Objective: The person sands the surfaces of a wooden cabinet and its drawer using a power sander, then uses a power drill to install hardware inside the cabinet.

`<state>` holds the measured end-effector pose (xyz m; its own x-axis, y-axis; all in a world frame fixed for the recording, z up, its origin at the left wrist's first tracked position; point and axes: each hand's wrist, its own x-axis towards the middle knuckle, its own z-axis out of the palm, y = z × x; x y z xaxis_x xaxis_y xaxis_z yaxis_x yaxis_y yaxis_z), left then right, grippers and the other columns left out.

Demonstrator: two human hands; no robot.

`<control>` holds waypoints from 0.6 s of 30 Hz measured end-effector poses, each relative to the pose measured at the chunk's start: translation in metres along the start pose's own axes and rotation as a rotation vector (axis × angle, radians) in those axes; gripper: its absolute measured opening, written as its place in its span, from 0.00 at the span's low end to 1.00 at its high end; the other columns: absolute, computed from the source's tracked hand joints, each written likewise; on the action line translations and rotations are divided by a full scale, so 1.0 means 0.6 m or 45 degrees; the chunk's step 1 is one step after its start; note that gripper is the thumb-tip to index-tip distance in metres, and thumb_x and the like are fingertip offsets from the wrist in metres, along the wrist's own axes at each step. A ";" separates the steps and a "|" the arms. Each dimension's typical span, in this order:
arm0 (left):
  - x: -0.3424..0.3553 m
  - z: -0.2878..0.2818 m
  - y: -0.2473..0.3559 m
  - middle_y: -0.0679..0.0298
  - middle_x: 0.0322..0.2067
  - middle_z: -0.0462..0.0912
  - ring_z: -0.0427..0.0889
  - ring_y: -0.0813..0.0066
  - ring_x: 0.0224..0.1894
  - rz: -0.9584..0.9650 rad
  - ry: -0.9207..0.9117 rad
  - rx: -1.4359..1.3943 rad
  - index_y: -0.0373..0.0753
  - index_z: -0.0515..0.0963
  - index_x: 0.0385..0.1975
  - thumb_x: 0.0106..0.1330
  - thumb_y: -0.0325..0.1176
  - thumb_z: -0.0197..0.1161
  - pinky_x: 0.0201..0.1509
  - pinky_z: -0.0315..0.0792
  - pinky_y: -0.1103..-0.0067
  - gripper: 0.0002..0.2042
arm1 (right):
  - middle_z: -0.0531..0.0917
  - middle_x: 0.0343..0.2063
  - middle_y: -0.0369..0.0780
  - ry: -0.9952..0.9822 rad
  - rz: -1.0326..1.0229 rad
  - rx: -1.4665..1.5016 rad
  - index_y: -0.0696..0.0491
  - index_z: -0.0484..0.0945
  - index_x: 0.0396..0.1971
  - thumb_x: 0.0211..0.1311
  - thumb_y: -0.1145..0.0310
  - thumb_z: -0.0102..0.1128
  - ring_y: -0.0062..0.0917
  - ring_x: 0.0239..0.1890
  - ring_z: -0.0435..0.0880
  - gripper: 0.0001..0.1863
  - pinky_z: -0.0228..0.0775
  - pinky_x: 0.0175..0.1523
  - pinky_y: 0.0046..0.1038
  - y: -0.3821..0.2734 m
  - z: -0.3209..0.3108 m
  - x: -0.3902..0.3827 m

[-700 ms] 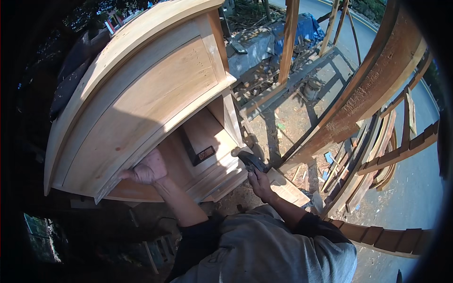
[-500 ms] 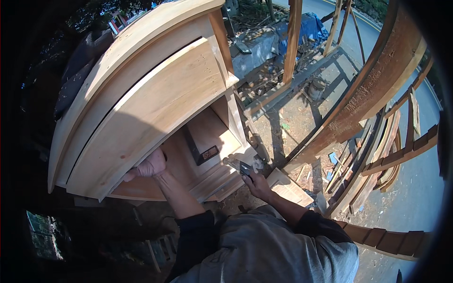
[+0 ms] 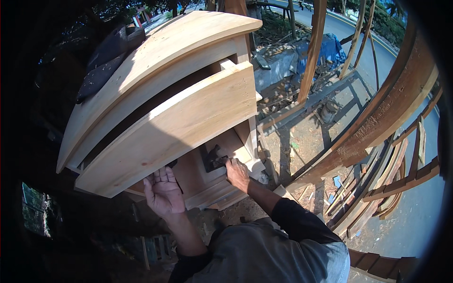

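Note:
The curved wooden drawer (image 3: 188, 120) juts from the pale wooden cabinet (image 3: 207, 23), with a dark gap above its front. At the lower edge of the drawer front, my left hand (image 3: 166, 192) is turned palm up, fingers stretched out and empty. Its fingertips lie close under that edge; contact is hard to judge. My right hand (image 3: 238, 174) is closed around a dark hand tool (image 3: 216, 159) shaped like a hammer, inside the opening below the drawer. Shadow hides part of the tool and the cabinet's interior.
Dark cloth (image 3: 111, 59) lies on the cabinet top at the left. A large curved wooden beam (image 3: 363, 118) rises at the right, near stacked curved timber strips (image 3: 377, 179). Upright posts (image 3: 313, 52) and a blue tarp (image 3: 332, 47) stand beyond, beside a road.
The drawer has come outward, widening the gap above it. My left hand has gone from gripping its lower edge to open, palm up. My right hand has moved left with the tool, into the opening.

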<state>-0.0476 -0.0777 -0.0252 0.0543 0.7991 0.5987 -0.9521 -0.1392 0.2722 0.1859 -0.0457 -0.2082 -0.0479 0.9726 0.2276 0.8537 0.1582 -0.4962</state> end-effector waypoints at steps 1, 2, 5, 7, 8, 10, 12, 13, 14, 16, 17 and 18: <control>0.006 0.051 0.003 0.49 0.62 0.70 0.65 0.56 0.69 0.067 0.181 0.082 0.33 0.70 0.58 0.71 0.37 0.57 0.73 0.58 0.57 0.20 | 0.78 0.39 0.57 -0.072 0.012 -0.091 0.56 0.70 0.52 0.54 0.71 0.59 0.52 0.40 0.82 0.23 0.75 0.44 0.49 -0.001 0.003 0.016; 0.009 0.079 0.005 0.47 0.60 0.73 0.65 0.55 0.68 0.142 0.358 0.163 0.31 0.72 0.55 0.73 0.36 0.54 0.74 0.57 0.57 0.17 | 0.78 0.39 0.57 -0.070 0.001 -0.094 0.56 0.70 0.52 0.54 0.71 0.59 0.52 0.40 0.82 0.23 0.75 0.44 0.49 0.005 0.007 0.025; 0.009 0.107 0.016 0.47 0.63 0.69 0.61 0.54 0.71 0.078 0.341 0.090 0.32 0.67 0.60 0.73 0.36 0.53 0.76 0.52 0.54 0.20 | 0.79 0.43 0.58 -0.182 -0.049 -0.116 0.54 0.71 0.55 0.57 0.71 0.55 0.48 0.46 0.82 0.23 0.76 0.46 0.47 0.008 0.025 0.050; 0.003 0.120 0.027 0.48 0.64 0.68 0.60 0.54 0.72 0.049 0.322 0.085 0.34 0.66 0.63 0.74 0.36 0.53 0.76 0.51 0.53 0.21 | 0.80 0.43 0.57 -0.211 -0.083 -0.093 0.51 0.70 0.58 0.58 0.71 0.55 0.47 0.47 0.82 0.24 0.76 0.46 0.45 -0.007 0.038 0.052; 0.000 0.119 0.034 0.50 0.66 0.65 0.59 0.54 0.72 0.054 0.300 0.137 0.36 0.65 0.64 0.73 0.37 0.54 0.76 0.51 0.53 0.22 | 0.80 0.43 0.56 -0.230 -0.089 -0.084 0.49 0.69 0.60 0.59 0.70 0.54 0.46 0.48 0.82 0.27 0.76 0.47 0.44 -0.017 0.046 0.052; 0.000 0.129 0.029 0.52 0.68 0.63 0.57 0.55 0.73 0.069 0.265 0.177 0.39 0.64 0.65 0.73 0.38 0.55 0.76 0.50 0.52 0.23 | 0.81 0.44 0.53 -0.219 -0.096 -0.140 0.44 0.69 0.63 0.59 0.70 0.54 0.45 0.48 0.82 0.29 0.75 0.49 0.44 0.014 0.085 0.066; -0.007 0.136 0.017 0.54 0.69 0.62 0.57 0.55 0.73 0.054 0.293 0.269 0.44 0.65 0.65 0.74 0.41 0.55 0.76 0.51 0.51 0.23 | 0.79 0.48 0.48 -0.128 -0.151 -0.215 0.45 0.73 0.58 0.51 0.70 0.58 0.45 0.47 0.81 0.29 0.76 0.44 0.44 0.047 0.108 0.077; -0.013 0.140 0.016 0.57 0.66 0.68 0.63 0.56 0.70 0.055 0.308 0.285 0.44 0.63 0.66 0.75 0.41 0.52 0.74 0.55 0.51 0.22 | 0.79 0.49 0.45 0.050 -0.229 -0.203 0.43 0.77 0.56 0.52 0.68 0.58 0.43 0.50 0.79 0.26 0.71 0.49 0.43 0.045 0.110 0.081; -0.017 0.140 0.014 0.57 0.66 0.68 0.63 0.56 0.70 0.076 0.327 0.293 0.44 0.63 0.66 0.75 0.41 0.52 0.74 0.55 0.51 0.22 | 0.79 0.49 0.45 0.030 -0.250 -0.201 0.43 0.77 0.56 0.52 0.68 0.58 0.43 0.50 0.79 0.26 0.71 0.49 0.43 0.044 0.111 0.080; -0.019 0.136 0.018 0.58 0.65 0.69 0.66 0.56 0.69 0.096 0.357 0.393 0.44 0.63 0.66 0.76 0.40 0.51 0.72 0.59 0.51 0.21 | 0.82 0.42 0.48 0.247 -0.237 -0.053 0.47 0.81 0.50 0.56 0.70 0.57 0.41 0.51 0.78 0.19 0.65 0.57 0.41 0.041 0.107 0.084; -0.006 0.132 0.020 0.59 0.64 0.70 0.69 0.57 0.67 0.090 0.432 0.442 0.44 0.63 0.66 0.76 0.40 0.51 0.70 0.63 0.52 0.21 | 0.81 0.40 0.50 0.529 -0.390 -0.162 0.50 0.82 0.46 0.54 0.68 0.59 0.43 0.48 0.77 0.17 0.65 0.53 0.44 0.038 0.102 0.077; -0.009 0.126 0.025 0.59 0.64 0.70 0.69 0.57 0.67 0.140 0.471 0.455 0.44 0.63 0.66 0.76 0.40 0.51 0.70 0.63 0.52 0.21 | 0.81 0.40 0.50 0.489 -0.439 -0.149 0.50 0.82 0.46 0.54 0.68 0.59 0.43 0.48 0.77 0.17 0.65 0.53 0.44 0.029 0.092 0.060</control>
<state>-0.0393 -0.1284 0.0323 -0.2113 0.9126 0.3499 -0.7806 -0.3730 0.5015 0.1702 0.0014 -0.2551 -0.1616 0.7315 0.6624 0.8753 0.4163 -0.2462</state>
